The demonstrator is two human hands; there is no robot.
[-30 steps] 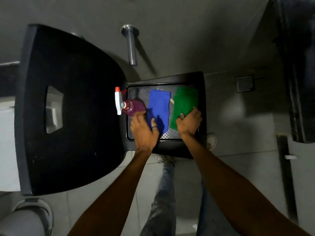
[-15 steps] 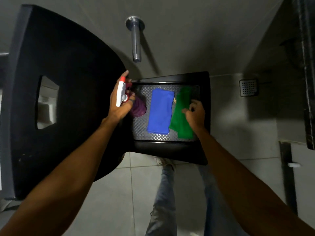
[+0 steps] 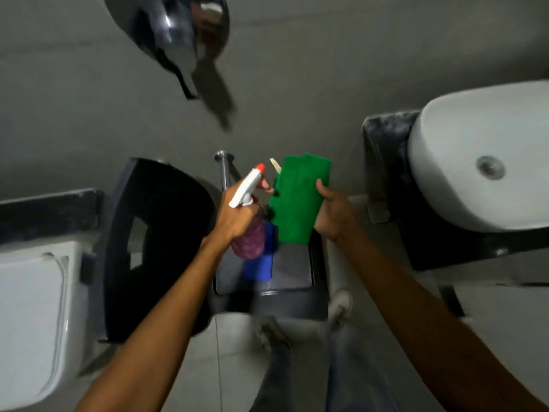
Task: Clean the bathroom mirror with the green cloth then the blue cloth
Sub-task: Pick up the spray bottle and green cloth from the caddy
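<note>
My right hand (image 3: 334, 214) grips the folded green cloth (image 3: 298, 200) by its right edge, lifted above the black stool. A spray bottle (image 3: 249, 224) with a white trigger head, red nozzle and purple liquid is held upright in my left hand (image 3: 237, 217), just left of the green cloth. The blue cloth (image 3: 261, 260) lies on the stool's tray-like top (image 3: 292, 272), partly hidden behind the bottle. A round mirror-like shiny object (image 3: 178, 34) hangs on the wall at the top, blurred.
A black chair (image 3: 154, 245) stands left of the stool. A white toilet (image 3: 32, 316) is at the far left. A white basin (image 3: 481, 156) sits on a dark counter (image 3: 386, 162) at the right. A chrome pipe (image 3: 223, 171) sticks out of the wall. My legs stand on the tiled floor.
Both hands have risen off the stool, the left with the spray bottle and the right with the green cloth. The view has tilted up, and the basin and toilet now show.
</note>
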